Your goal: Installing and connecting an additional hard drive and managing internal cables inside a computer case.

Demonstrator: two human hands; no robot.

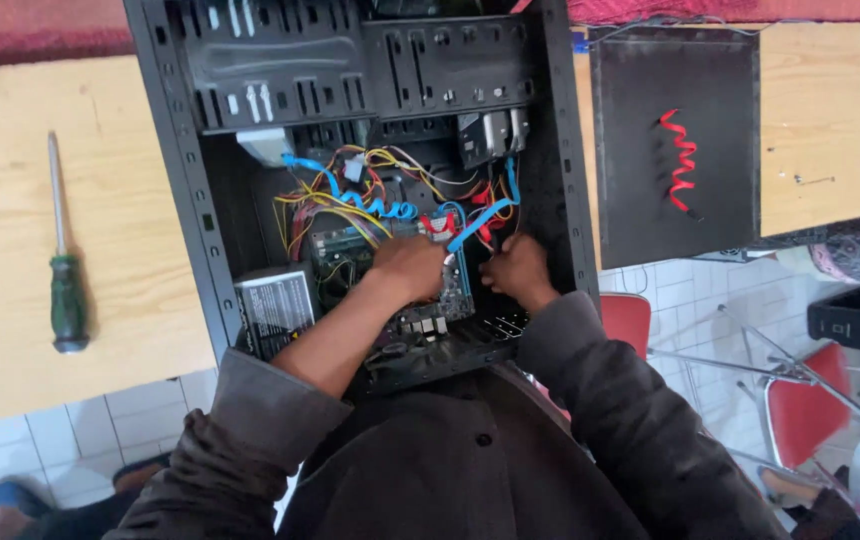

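The circuit board lies inside the open black computer case on the desk, under a tangle of wires — yellow, red and blue. The left hand rests on the board; the right hand sits just beside it (whether the fingers of these 2 hands grip anything I cannot tell). A green-handled screwdriver lies well left of the case — a black panel to its right.

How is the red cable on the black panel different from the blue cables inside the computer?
The red cable lies alone and loose on the flat black panel; the blue cables run among many other wires inside the computer case, beside both hands. Red is wavy and folded; blue stretches longer. Both are flat ribbons.
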